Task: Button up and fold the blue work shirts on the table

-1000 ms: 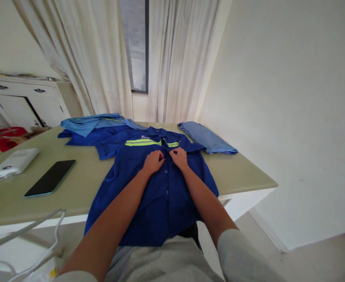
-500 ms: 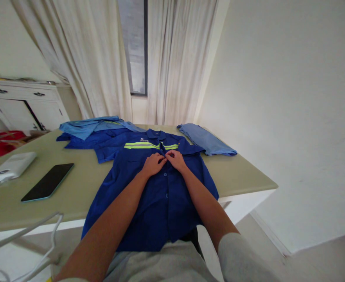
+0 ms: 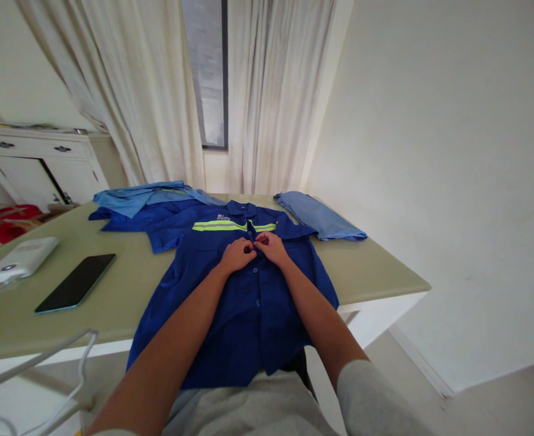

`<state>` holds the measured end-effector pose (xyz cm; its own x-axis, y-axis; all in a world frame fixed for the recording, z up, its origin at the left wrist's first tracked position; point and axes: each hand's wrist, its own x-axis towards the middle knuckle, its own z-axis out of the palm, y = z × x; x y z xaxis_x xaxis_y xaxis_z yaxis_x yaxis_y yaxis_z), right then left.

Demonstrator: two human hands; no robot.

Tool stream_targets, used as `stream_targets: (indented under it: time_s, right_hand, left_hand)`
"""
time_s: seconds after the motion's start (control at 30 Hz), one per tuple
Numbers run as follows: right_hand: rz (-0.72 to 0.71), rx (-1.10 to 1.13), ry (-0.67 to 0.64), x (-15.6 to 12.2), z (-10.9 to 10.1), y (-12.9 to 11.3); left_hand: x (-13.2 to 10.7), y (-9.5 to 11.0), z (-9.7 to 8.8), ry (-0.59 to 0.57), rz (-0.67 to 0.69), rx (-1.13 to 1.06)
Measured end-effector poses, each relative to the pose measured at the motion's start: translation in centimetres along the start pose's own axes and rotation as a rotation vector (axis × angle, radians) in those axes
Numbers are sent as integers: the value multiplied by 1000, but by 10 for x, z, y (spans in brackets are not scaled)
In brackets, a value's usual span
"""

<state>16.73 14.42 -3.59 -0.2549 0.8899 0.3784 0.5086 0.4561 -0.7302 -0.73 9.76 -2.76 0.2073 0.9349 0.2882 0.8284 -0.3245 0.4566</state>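
Observation:
A dark blue work shirt (image 3: 230, 315) lies front up over the table edge, its collar toward the window and its hem at my lap. A yellow-green reflective band (image 3: 219, 226) crosses its chest. My left hand (image 3: 238, 254) and my right hand (image 3: 269, 247) meet at the front placket just below the band. Fingertips of both are pinched on the placket edges, and whatever button lies between them is hidden. Lower on the placket, buttons (image 3: 255, 270) show.
Light blue garments (image 3: 131, 197) and a blue one lie at the back left, partly by the shirt's sleeve. A folded light blue garment (image 3: 319, 216) is at the back right. On the left are a phone (image 3: 75, 283), a white power bank (image 3: 20, 260) and a white cable (image 3: 83, 363).
Both hands stay at the same spot on the placket, with only small shifts of the fingers. The shirt has not visibly moved.

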Motion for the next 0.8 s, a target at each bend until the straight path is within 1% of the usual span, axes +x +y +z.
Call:
stream_targets:
  time_s: [0.17, 0.33, 0.47, 0.67, 0.8]
  right_hand:
    - [1, -101, -15, 3, -3, 5]
    - [-76, -211, -72, -1, -3, -6]
    - [-34, -295, -113, -1, -1, -10]
    - [-40, -243, -174, -1, -3, -5]
    - [-39, -266, -162, -1, -1, -4]
  left_hand:
    - [2, 1, 0, -20, -32, 43]
    - [1, 1, -1, -28, -39, 60]
    - [0, -1, 0, -11, -20, 5]
    - [2, -7, 4, 16, -33, -16]
    - [2, -9, 5, 35, -56, -6]
